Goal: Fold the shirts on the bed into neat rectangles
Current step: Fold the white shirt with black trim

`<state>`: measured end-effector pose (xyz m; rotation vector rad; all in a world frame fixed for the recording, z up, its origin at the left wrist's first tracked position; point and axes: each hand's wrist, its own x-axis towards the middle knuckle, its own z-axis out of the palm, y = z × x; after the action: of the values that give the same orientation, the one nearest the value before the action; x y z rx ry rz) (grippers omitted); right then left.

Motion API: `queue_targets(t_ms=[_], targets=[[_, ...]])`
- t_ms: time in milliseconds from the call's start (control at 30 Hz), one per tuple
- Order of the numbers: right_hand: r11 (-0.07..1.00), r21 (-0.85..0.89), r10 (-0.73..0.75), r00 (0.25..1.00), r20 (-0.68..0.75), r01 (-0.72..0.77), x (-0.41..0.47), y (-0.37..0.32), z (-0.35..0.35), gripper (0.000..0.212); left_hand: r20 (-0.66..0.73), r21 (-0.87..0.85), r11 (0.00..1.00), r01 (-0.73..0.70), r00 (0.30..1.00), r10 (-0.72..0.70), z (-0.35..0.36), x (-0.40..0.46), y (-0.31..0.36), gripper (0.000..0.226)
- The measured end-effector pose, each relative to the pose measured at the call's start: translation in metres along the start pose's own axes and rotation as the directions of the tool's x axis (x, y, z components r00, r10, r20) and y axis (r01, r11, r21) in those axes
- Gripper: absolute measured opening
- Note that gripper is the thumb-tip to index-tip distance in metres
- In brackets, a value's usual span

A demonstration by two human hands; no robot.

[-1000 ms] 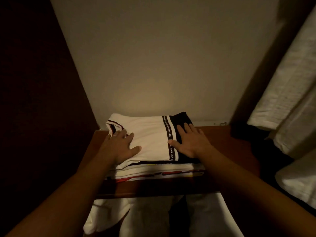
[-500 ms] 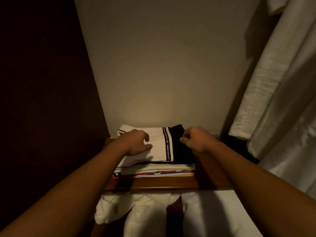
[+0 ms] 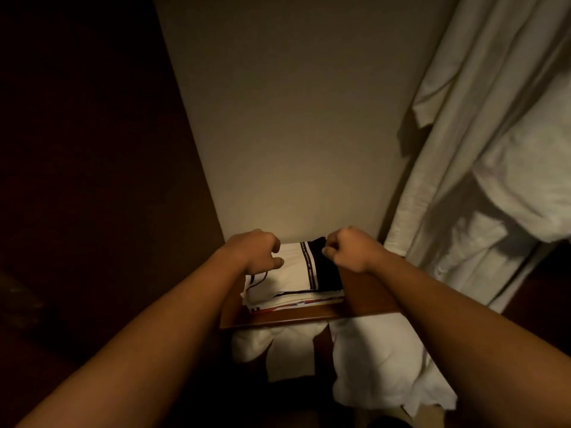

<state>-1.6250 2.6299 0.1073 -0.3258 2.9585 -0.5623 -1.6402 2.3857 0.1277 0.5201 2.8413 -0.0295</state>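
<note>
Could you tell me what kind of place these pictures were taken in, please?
Probably a wardrobe or closet in a dim bedroom: a stack of folded shirts sits on a wooden shelf against a plain back wall, and pale fabric hangs at the right.

Bare forearms, no sleeves, two hands

Folded shirt (image 3: 292,267), top of stack: dark band with a line of white lettering. Lettering too small and blurred to read.
</note>
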Motion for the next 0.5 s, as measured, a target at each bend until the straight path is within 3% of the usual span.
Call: queue_targets(t_ms=[167, 500], targets=[[0.997, -0.059, 0.059, 0.995, 0.085, -0.055, -0.084, -0.060, -0.045, 0.024, 0.028, -0.312, 0.950, -0.005, 0.999, 0.015, -0.054, -0.078, 0.009, 0.024], [0.998, -0.061, 0.029, 0.995, 0.099, -0.022, -0.179, -0.142, -0.061, 0.024, 0.124, -0.346, 0.938, -0.017, 0.990, 0.064, -0.049, -0.202, 0.011, 0.016]])
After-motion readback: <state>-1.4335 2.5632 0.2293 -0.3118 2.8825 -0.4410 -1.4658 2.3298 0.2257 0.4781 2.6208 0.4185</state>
